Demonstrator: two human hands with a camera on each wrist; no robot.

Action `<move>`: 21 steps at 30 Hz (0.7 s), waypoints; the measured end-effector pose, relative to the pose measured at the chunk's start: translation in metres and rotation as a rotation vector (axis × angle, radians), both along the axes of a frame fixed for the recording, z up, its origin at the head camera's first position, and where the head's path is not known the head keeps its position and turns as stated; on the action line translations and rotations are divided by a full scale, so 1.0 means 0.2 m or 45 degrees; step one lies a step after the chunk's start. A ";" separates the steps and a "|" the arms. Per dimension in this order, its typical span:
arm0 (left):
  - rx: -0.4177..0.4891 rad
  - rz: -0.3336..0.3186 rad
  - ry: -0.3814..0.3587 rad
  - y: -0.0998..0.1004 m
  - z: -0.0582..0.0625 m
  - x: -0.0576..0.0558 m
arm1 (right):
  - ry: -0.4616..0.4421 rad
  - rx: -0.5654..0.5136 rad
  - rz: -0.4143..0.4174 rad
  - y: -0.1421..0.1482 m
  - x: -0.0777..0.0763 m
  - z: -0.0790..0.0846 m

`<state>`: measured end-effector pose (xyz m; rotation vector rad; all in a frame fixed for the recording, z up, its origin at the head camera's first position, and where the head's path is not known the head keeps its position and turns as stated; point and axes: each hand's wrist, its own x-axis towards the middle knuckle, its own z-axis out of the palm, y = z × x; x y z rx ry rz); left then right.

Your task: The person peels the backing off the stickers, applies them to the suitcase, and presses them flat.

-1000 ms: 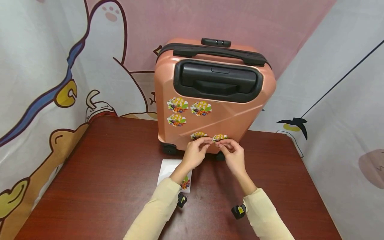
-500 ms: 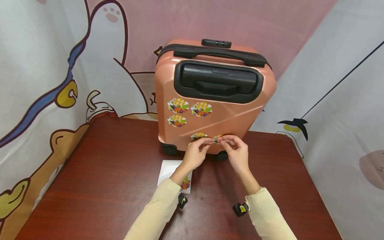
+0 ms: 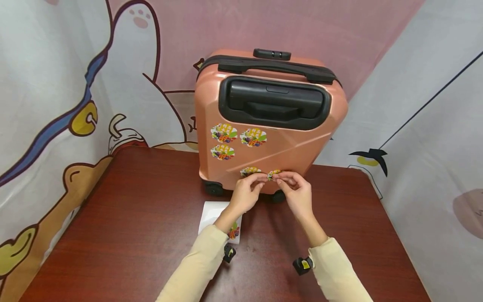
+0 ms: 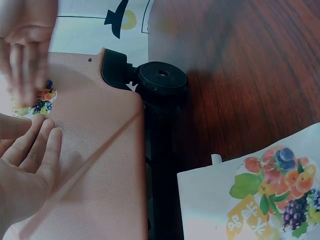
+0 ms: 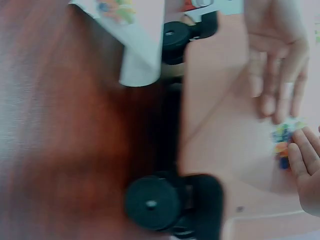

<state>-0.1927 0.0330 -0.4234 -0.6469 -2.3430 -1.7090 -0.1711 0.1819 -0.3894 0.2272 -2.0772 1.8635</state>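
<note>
An orange-pink suitcase (image 3: 284, 147) stands upright on the table, its flat side towards me. Low on that side lies a round fruit sticker (image 4: 36, 105), partly covered by both hands. The fingertips of my left hand (image 3: 244, 196) touch its left edge, fingers fairly straight. My right hand (image 3: 298, 199) lies over its right part; its extended fingers look blurred in the left wrist view. Another fruit sticker (image 3: 250, 170) sits just left of it, partly behind my left hand. Higher up are more fruit stickers (image 3: 253, 137) in a small group.
Below my left forearm a white sticker sheet (image 3: 212, 211) rests on the brown table (image 3: 151, 235), a fruit sticker (image 4: 280, 195) showing on it. Black wheels (image 3: 214, 188) stick out under the suitcase. A patterned cloth (image 3: 286, 25) hangs behind.
My right hand has shifted slightly right and down, then a little back left, covering more of the sticker than a second ago. The left hand stays at its left edge.
</note>
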 end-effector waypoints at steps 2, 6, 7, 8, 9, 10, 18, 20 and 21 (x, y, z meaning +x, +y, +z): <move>0.005 -0.002 0.005 0.00 0.00 0.00 | 0.052 -0.015 -0.002 0.01 -0.02 0.01; 0.014 -0.006 0.007 0.00 0.00 0.00 | 0.107 -0.025 0.020 0.01 -0.03 0.02; 0.013 -0.006 0.009 0.00 0.00 0.00 | 0.104 -0.022 0.022 0.01 -0.03 0.01; 0.010 -0.004 0.010 0.00 0.00 0.00 | 0.090 -0.022 0.023 0.01 -0.03 0.00; 0.006 -0.003 0.009 0.00 0.00 0.00 | 0.072 -0.017 0.021 0.02 -0.03 -0.01; 0.003 -0.001 0.008 0.00 0.00 0.00 | 0.050 -0.009 0.017 0.02 -0.03 -0.03; 0.000 -0.001 0.002 0.00 0.00 0.00 | -0.029 0.084 -0.020 0.03 -0.04 -0.15; -0.007 0.001 -0.006 0.00 0.00 0.00 | -0.029 0.077 -0.029 0.02 -0.04 -0.14; -0.010 0.002 -0.009 0.00 0.00 0.00 | -0.027 0.062 -0.029 0.02 -0.04 -0.13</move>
